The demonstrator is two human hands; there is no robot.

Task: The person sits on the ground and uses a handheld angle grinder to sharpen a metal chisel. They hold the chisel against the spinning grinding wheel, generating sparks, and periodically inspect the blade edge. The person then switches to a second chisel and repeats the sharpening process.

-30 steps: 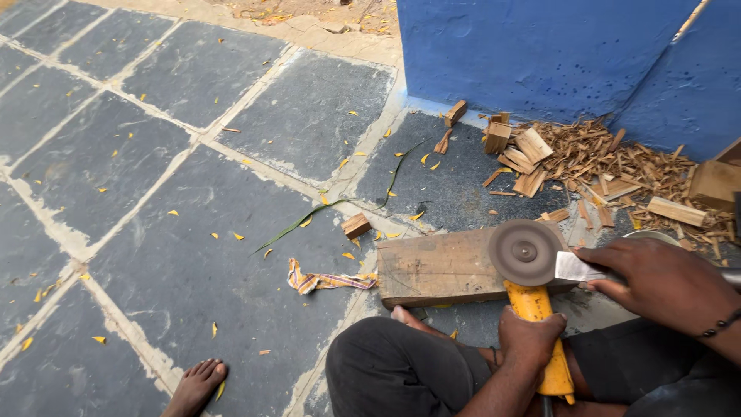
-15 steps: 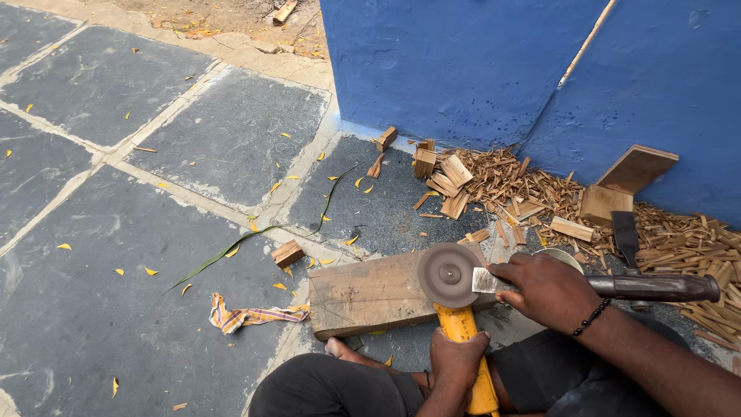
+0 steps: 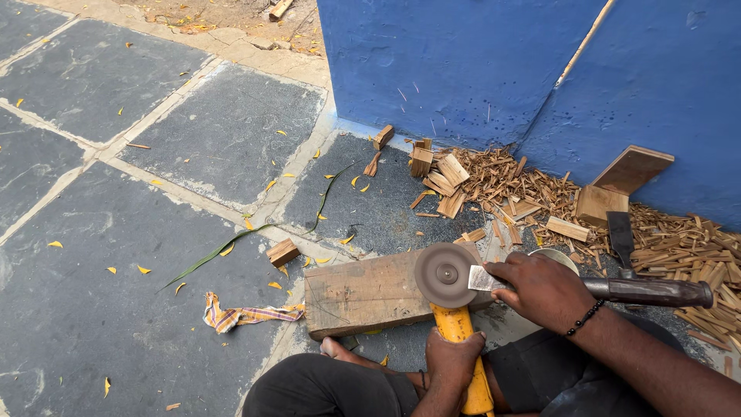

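Yellow-handled angle grinder sits gripped in the left hand; the right hand presses a hatchet's blade against its grinding disc, over a wooden block.

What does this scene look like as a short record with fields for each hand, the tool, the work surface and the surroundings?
left hand: left hand wraps the yellow handle of the angle grinder
right hand: right hand presses a flat metal blade with a dark handle against the grey round grinding disc
work surface: thick weathered wooden block, lying on the grey stone paving
surroundings: heap of wood chips and offcuts by the blue wall; striped cloth scrap; small wood block
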